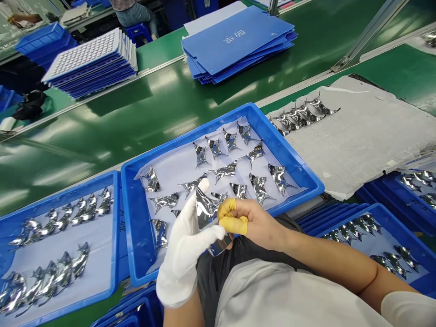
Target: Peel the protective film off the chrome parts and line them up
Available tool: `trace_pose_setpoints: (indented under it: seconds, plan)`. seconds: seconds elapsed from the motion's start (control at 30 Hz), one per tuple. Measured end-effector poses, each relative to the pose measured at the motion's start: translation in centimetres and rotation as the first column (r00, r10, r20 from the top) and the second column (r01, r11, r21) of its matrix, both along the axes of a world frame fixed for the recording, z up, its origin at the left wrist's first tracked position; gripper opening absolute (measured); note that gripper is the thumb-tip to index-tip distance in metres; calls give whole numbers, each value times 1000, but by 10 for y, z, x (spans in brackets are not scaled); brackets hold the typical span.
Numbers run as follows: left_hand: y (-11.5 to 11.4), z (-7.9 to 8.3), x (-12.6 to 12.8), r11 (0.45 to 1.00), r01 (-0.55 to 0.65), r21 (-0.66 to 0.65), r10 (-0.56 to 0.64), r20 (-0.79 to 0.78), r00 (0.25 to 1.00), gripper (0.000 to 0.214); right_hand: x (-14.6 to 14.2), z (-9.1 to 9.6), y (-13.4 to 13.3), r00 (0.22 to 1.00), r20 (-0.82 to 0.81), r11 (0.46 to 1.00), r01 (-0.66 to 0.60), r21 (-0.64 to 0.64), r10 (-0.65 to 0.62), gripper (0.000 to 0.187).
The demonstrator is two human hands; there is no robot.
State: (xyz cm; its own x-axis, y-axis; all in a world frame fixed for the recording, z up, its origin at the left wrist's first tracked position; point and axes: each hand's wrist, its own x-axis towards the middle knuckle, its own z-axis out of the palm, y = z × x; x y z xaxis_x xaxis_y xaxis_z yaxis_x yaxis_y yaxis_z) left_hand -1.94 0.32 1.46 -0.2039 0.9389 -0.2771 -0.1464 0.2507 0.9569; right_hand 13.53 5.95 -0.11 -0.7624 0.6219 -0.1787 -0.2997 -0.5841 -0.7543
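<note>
My left hand (185, 245), in a white glove, grips a shiny chrome-plated curved part (206, 211) between thumb and fingers, just above my lap. My right hand (250, 222), with yellow finger cots on thumb and forefinger, pinches the same part from the right. Both hands hover over the near edge of the middle blue tray (136, 218), which holds several similar pointed chrome parts (225, 171) spread on a pale liner.
A left blue tray (114, 236) holds rows of chrome parts. More chrome parts (299, 114) lie on a grey foam sheet (361, 136) at right. Blue trays (391, 240) with parts sit lower right. Blue sheets (238, 41) and stacked trays (91, 59) rest beyond the green conveyor (102, 122). A person sits at the far side.
</note>
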Motion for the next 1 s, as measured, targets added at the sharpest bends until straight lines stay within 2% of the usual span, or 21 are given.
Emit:
trace_pose_setpoints:
  seconds: [0.1,0.17,0.3,0.4,0.47,0.53,0.67,0.77,0.87,0.93,1.0]
  plan:
    - [2,0,0,995,-97,-6,97,76,992,51,0,1,-1,1000,-18,1000,-5,7,6,24]
    - [3,-4,2,991,-136,-18,137,113,984,44,0,1,-2,999,-29,1000,-17,-1,17,24]
    - [1,-11,8,979,-186,-87,198,160,967,46,-2,3,-6,1000,-25,999,-9,-31,8,24]
    - [2,-14,14,976,-154,-154,188,238,953,49,-5,7,-8,999,-31,999,5,-39,-6,25]
    - [3,-17,18,974,-153,-170,194,264,945,48,-6,10,-9,999,-38,998,-10,-58,8,26]
    - [4,-18,21,966,-199,-163,240,289,927,45,-7,13,-10,999,-31,996,-17,-87,14,29]
    - [2,-18,25,952,-216,-218,290,409,865,39,-6,16,-11,1000,-16,992,-22,-121,20,31]
    - [-2,-16,23,935,-246,-254,333,392,858,38,-4,13,-12,1000,-12,994,-9,-108,8,32]
    - [-7,-17,17,923,-330,-197,379,323,867,41,-2,6,-10,1000,-11,998,-2,-56,2,32]
    - [-9,-15,12,926,-369,-82,377,283,882,36,-2,-2,-8,999,-24,1000,-22,-11,21,33]
    - [-10,-12,9,922,-373,102,348,203,915,29,-4,-12,-5,998,-45,999,-40,33,42,34]
